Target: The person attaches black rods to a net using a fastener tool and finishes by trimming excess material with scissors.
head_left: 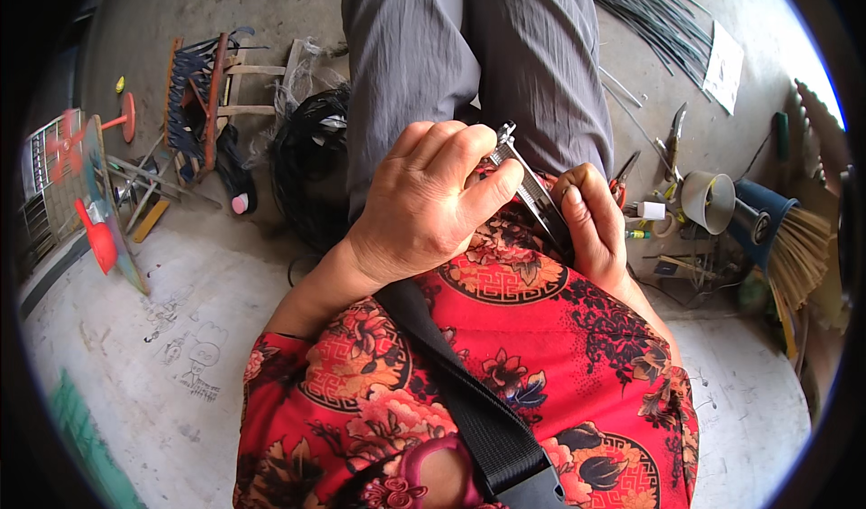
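Observation:
Over my lap, my left hand [424, 198] is closed round the upper part of a slim silver metal tool [534, 191] with a ridged middle and a darker lower end. Its small shiny tip juts out beyond the thumb and forefinger. My right hand [591, 225] is curled at the tool's lower right side, thumb bent against the fingers, gripping near its dark end. That grip partly hides the end, and the tool's exact kind is unclear. Behind both hands lie my red flowered garment [532, 337] and grey trousers [410, 67].
On the left stand a wooden frame [219, 94] with dark straps and a black plastic bag [311, 171]. To the right are pliers [675, 134], a white cup [709, 200] and a blue bucket [762, 216] of tan strips. Long dark strips [645, 17] lie ahead.

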Motion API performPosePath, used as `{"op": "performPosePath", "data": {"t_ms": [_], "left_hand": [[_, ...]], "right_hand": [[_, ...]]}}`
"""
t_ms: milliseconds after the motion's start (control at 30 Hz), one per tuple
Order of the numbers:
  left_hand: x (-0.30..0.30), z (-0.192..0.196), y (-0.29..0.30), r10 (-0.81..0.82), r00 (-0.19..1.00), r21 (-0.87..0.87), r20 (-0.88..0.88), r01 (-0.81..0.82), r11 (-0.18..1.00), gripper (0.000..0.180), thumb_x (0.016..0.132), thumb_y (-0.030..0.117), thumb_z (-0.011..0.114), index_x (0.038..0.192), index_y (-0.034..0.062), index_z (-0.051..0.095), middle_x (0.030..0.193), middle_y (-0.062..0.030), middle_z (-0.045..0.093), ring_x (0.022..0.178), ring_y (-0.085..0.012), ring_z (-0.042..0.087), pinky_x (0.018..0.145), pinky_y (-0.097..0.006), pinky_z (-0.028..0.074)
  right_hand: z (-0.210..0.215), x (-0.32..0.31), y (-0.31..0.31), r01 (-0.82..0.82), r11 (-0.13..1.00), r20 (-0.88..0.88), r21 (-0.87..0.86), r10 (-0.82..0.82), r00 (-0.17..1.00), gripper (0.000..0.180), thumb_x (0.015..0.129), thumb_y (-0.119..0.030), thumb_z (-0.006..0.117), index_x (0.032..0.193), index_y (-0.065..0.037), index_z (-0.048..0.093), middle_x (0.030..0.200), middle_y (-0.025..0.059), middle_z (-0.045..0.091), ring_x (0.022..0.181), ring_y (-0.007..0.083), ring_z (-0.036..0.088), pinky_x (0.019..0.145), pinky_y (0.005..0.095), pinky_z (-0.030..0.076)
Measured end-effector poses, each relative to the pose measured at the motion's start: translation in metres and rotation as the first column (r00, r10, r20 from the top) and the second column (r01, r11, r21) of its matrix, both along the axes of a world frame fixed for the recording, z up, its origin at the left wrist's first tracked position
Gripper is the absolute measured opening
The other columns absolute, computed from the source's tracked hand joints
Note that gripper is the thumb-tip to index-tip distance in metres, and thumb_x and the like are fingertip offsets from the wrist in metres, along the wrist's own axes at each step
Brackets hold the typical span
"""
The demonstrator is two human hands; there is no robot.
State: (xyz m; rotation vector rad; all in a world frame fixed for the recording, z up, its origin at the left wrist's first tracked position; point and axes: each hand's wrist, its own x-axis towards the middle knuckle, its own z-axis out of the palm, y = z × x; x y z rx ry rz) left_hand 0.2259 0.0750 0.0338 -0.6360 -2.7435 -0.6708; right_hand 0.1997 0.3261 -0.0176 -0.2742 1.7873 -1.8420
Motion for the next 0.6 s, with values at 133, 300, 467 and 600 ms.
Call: {"op": "performPosePath", "data": {"t_ms": [133,300,467,600], "left_hand": [[0.0021,-0.0004,0.0003,-0.02,0.997,0.038,0.077,0.017,0.999,0.048,0.072,-0.004,0.08,0.118,0.0093,0.081,0.11,-0.0078,0.062,0.1,-0.0291,0.066,0.089,-0.043,0.054],[0.0055,-0.0042,0.0016,-0.048,0.995,0.089,0.083,0.041,0.995,0.051,0.07,-0.007,0.079,0.119,0.0091,0.081,0.107,-0.0077,0.062,0.097,-0.0292,0.066,0.085,-0.043,0.055],[0.0068,-0.0091,-0.0012,-0.071,0.996,0.154,0.062,0.061,0.986,0.053,0.069,-0.009,0.078,0.118,0.0088,0.083,0.104,-0.0071,0.062,0.092,-0.0281,0.066,0.082,-0.041,0.055],[0.0074,-0.0098,-0.0015,-0.051,0.997,0.2,0.051,0.04,0.979,0.052,0.068,-0.012,0.077,0.116,0.0082,0.085,0.098,-0.006,0.062,0.085,-0.0263,0.065,0.075,-0.037,0.054]], "right_hand": [[-0.0014,-0.0016,-0.0017,0.003,1.0,-0.058,0.005,-0.003,0.998,0.015,0.119,-0.009,0.052,0.11,0.001,0.057,0.091,0.0063,0.053,0.081,0.0133,0.046,0.075,0.0285,0.043],[-0.0037,-0.0016,-0.0022,0.005,1.0,-0.135,-0.008,-0.005,0.991,0.014,0.119,-0.008,0.052,0.11,0.001,0.058,0.091,0.0062,0.054,0.081,0.0135,0.046,0.075,0.0287,0.043],[0.0002,-0.0024,-0.0004,-0.021,1.0,-0.104,0.01,0.022,0.994,0.013,0.119,-0.007,0.053,0.111,0.001,0.059,0.091,0.0067,0.054,0.081,0.0141,0.047,0.075,0.029,0.044],[0.0001,-0.0019,0.001,-0.023,1.0,-0.094,0.019,0.025,0.995,0.012,0.118,-0.007,0.054,0.112,0.002,0.059,0.092,0.0078,0.055,0.082,0.0151,0.049,0.077,0.0292,0.046]]}}
